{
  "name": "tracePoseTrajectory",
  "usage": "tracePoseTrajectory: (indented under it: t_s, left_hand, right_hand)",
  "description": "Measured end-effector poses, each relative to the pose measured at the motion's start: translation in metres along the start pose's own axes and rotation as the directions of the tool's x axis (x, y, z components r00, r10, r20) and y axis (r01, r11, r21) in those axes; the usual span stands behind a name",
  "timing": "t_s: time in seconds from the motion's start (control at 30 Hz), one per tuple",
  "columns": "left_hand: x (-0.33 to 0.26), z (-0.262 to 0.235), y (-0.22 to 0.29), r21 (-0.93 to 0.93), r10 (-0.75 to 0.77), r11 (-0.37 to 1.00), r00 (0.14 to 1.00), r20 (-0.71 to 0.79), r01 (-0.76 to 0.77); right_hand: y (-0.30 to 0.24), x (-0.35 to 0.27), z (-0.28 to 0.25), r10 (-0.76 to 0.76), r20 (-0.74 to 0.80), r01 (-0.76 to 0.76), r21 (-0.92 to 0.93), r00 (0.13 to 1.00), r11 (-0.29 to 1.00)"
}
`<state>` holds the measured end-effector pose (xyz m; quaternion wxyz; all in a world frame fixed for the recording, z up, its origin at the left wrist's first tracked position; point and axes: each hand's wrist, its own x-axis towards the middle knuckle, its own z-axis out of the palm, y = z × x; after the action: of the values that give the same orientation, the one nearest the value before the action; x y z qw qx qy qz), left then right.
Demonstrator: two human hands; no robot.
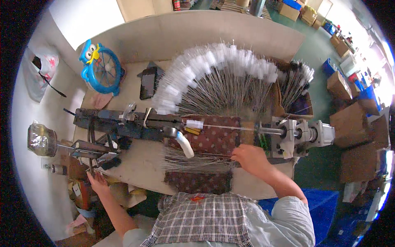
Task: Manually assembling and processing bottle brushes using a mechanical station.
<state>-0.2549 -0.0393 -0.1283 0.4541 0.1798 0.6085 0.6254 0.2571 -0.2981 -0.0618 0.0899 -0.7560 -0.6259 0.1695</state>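
Landmark: machine (135,123) lay across the bench (140,160).
Right hand (249,158): just before the machine, your fingers curled onto the ends of the bare rods (193,161); grip pinched on them.
Left hand (98,183): before the machine's left end, fingers spread flat, holding nothing.
Tufted rods (218,78): fanned behind the machine.
Fan (101,68): blue, behind its left end.

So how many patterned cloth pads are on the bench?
2. One maroon dotted pad lies under the machine's rod at the bench's middle. The other dotted pad sits at the near edge, beside the right hand. Others may be hidden under the wires.
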Motion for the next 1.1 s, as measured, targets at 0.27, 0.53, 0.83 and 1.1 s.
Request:
tracePoseTrajectory:
  t_s: [0.27, 0.53, 0.83, 1.1]
  left_hand:
    - [-0.069, 0.025, -0.062, -0.102, -0.075, 0.990, 0.975, 0.209, 0.098]
    - [-0.258, 0.167, -0.082, 0.243, -0.325, 0.946, 0.597, 0.734, 0.216]
    - [-0.277, 0.212, 0.032, 0.099, -0.539, 0.215, 0.033, 0.842, 0.972]
    - [-0.282, 0.164, -0.003, 0.494, -0.577, 0.798, 0.198, 0.792, 0.345]
  right_hand:
    - [0.005, -0.012, -0.006, 0.059, 0.026, -0.060, 0.044, 0.998, 0.997]
    - [0.022, -0.018, 0.025, 0.003, -0.117, 0.002, 0.040, 0.993, 0.999]
    - [0.006, -0.021, 0.004, 0.131, 0.001, -0.131, -0.003, 0.991, 0.991]
    - [0.008, -0.039, -0.102, 0.111, -0.450, -0.198, -0.151, 0.886, 0.969]
